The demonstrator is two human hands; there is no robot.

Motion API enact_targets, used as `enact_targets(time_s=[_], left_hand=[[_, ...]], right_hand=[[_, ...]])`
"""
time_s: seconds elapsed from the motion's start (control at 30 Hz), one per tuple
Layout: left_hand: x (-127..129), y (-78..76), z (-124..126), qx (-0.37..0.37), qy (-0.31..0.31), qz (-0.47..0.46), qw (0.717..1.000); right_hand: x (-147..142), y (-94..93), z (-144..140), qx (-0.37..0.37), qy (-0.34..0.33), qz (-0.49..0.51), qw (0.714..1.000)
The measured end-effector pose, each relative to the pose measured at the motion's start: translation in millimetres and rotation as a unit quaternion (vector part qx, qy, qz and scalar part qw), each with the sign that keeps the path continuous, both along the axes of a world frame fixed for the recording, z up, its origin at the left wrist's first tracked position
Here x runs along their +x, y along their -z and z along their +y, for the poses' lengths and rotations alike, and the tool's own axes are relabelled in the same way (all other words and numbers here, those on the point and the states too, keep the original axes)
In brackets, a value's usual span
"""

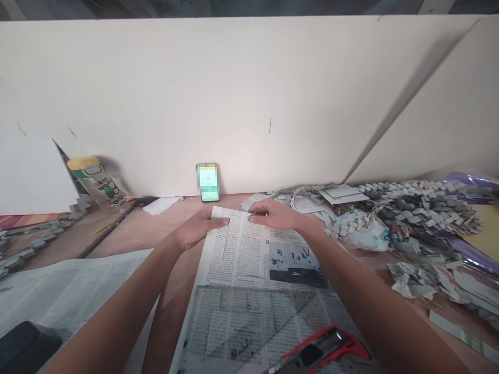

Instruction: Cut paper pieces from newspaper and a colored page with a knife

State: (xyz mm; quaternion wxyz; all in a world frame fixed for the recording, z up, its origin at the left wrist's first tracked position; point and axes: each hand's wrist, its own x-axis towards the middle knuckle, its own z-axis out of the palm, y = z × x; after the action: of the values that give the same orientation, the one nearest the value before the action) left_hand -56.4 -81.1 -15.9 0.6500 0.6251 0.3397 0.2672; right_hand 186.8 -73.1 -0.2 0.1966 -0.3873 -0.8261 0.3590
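Note:
A printed newspaper sheet (241, 244) lies in front of me, with a dark photo on its right part. My left hand (197, 227) grips its far left corner, the thumb pressed on top and the fingers underneath. Further right along the same far edge, my right hand (275, 214) pinches the paper between thumb and fingers. A see-through flat plate (230, 298) covers the near part of the newspaper. On that plate rests a red and black utility knife (317, 350), its near end cut off by the frame.
A lit phone (209, 183) leans against the white wall. To the left are a bottle (99, 182), folded-paper chains (31, 249), another newspaper (74, 280) and a black object (29, 343). Folded-paper chains (413, 202), a plastic bag (364, 234) and paper scraps (413, 280) crowd the right side.

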Motion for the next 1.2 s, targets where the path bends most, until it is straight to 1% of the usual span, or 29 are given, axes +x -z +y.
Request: enact_targets(time_s=[0.07, 0.1, 0.2, 0.33, 0.47, 0.57, 0.63, 0.8, 1.0, 1.2], left_hand=[[5.3, -6.7, -6.8, 0.010, 0.007, -0.003, 1.000], [7.3, -10.6, -10.1, 0.013, 0.011, -0.005, 1.000], [11.2, -22.9, -18.9, 0.027, 0.016, -0.007, 0.999], [14.2, -36.3, -28.2, 0.049, 0.021, -0.011, 0.998], [16.5, -45.7, -37.0, 0.026, 0.040, -0.028, 0.998], [17.7, -51.1, -43.6, -0.005, 0.065, -0.055, 0.996], [18.1, -53.8, -47.2, -0.020, 0.081, -0.066, 0.994], [18.8, -57.6, -52.1, -0.018, 0.084, -0.070, 0.994], [22.6, -56.3, -54.9, -0.029, 0.097, -0.080, 0.992], [22.9, -55.9, -55.5, -0.031, 0.076, -0.072, 0.994]], right_hand=[[-8.1, -9.4, -8.8, 0.031, -0.001, 0.005, 1.000], [-12.0, -13.6, -12.9, 0.035, -0.007, 0.007, 0.999], [-17.8, -23.9, -21.8, 0.024, -0.041, 0.016, 0.999], [-11.8, -34.8, -27.6, 0.009, -0.097, 0.053, 0.994], [-6.2, -46.3, -35.2, 0.007, -0.132, 0.071, 0.989], [-5.4, -54.1, -41.6, -0.015, -0.170, 0.079, 0.982], [-4.8, -58.0, -44.9, -0.031, -0.190, 0.084, 0.978], [-2.3, -62.6, -48.7, -0.036, -0.193, 0.079, 0.977], [-2.3, -63.2, -49.3, -0.100, -0.229, 0.117, 0.961], [-0.8, -63.1, -48.0, -0.088, -0.233, 0.117, 0.961]])
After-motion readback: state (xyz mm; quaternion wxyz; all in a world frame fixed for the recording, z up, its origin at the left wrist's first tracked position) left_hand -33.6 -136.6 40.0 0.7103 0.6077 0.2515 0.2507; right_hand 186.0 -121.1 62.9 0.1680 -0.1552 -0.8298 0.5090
